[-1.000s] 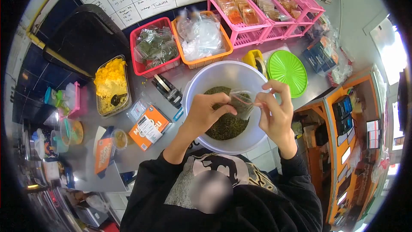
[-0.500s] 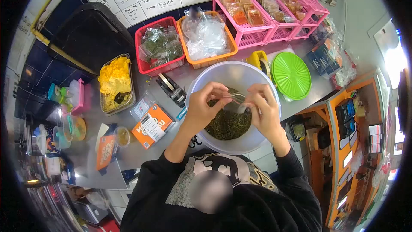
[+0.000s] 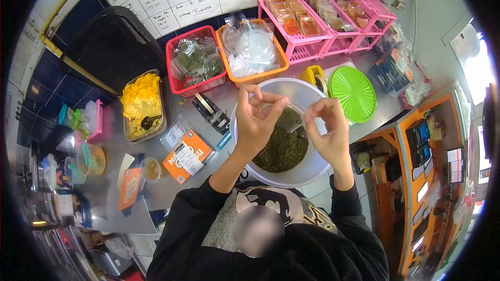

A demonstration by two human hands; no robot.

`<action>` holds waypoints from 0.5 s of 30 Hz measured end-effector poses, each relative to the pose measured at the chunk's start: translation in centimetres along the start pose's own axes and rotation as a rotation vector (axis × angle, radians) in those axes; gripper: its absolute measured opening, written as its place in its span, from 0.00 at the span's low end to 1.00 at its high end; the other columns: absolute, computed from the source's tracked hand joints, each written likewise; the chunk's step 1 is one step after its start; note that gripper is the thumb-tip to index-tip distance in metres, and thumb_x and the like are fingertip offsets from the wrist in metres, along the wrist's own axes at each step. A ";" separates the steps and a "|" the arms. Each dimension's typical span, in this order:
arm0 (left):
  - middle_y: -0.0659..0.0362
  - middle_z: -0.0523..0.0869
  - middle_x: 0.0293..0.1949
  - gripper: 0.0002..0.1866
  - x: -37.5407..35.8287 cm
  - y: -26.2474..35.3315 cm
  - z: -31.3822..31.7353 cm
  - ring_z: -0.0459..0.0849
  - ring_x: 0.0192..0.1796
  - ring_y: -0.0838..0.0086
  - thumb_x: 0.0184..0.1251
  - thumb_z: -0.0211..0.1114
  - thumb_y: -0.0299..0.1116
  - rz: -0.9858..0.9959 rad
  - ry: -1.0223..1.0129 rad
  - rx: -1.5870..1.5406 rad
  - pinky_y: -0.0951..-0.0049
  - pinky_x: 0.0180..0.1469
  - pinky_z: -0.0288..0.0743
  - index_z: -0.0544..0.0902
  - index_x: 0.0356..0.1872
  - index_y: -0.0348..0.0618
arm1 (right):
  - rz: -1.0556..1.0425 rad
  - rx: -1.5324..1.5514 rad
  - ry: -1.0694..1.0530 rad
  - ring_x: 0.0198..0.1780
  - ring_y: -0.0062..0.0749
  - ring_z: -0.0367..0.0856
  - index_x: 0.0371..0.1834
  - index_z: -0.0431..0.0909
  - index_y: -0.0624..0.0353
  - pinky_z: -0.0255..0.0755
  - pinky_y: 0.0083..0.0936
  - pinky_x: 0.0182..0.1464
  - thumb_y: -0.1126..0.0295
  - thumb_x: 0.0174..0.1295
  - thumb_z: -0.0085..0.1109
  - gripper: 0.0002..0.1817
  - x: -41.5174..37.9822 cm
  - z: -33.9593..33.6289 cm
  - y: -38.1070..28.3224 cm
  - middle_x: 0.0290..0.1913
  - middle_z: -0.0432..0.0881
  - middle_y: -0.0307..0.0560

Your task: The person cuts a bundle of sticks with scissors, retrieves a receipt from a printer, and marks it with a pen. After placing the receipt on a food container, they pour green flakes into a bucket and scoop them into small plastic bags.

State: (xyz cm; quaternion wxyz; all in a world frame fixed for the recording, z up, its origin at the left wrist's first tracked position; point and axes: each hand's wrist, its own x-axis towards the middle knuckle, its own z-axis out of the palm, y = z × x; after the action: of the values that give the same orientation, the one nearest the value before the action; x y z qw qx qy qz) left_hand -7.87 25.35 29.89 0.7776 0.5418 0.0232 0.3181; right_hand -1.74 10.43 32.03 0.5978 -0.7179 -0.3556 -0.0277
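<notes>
A small clear plastic bag is stretched between my two hands, above a large whitish tub that holds dark green chopped leaves. On the left side, my left hand pinches the bag's edge between thumb and finger. My right hand pinches its other side near the tub's right rim. Something dark shows at the bag's lower end, too small to make out.
Behind the tub stand a red basket of green packets, an orange basket of clear bags and pink racks. A green lid lies right, a tape dispenser left, beside an orange box and a yellow-filled tray.
Both hands have drawn slightly apart, my right hand moving right. The bag now hangs more visibly between them, and the view has shifted a little.
</notes>
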 end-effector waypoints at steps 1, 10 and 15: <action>0.51 0.82 0.36 0.19 0.0 0.0 0.1 0.83 0.43 0.72 0.61 0.62 0.18 -0.005 -0.003 -0.006 0.75 0.48 0.79 0.59 0.43 0.42 | -0.012 -0.011 0.019 0.33 0.16 0.77 0.36 0.67 0.62 0.69 0.13 0.34 0.83 0.52 0.61 0.13 0.0 0.2 -0.1 0.32 0.78 0.39; 0.52 0.79 0.39 0.22 -1.1 -1.9 -0.2 0.80 0.46 0.73 0.60 0.61 0.17 -0.062 -0.188 0.112 0.72 0.50 0.76 0.56 0.46 0.42 | 0.102 0.082 0.022 0.39 0.21 0.75 0.40 0.63 0.61 0.69 0.17 0.44 0.87 0.54 0.57 0.16 -0.9 0.8 0.5 0.36 0.74 0.43; 0.52 0.79 0.36 0.22 -1.1 -1.3 -0.5 0.81 0.46 0.74 0.59 0.62 0.17 -0.036 -0.242 0.151 0.72 0.49 0.77 0.56 0.43 0.43 | 0.082 0.055 -0.049 0.38 0.21 0.76 0.39 0.63 0.61 0.69 0.15 0.42 0.87 0.55 0.59 0.16 -0.8 0.4 1.5 0.35 0.78 0.46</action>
State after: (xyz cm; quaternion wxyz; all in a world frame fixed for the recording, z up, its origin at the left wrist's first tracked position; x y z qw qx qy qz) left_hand -8.36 24.91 28.21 0.7372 0.6328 -0.0370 0.2339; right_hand -1.64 10.33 30.29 0.6091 -0.7155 -0.3412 0.0244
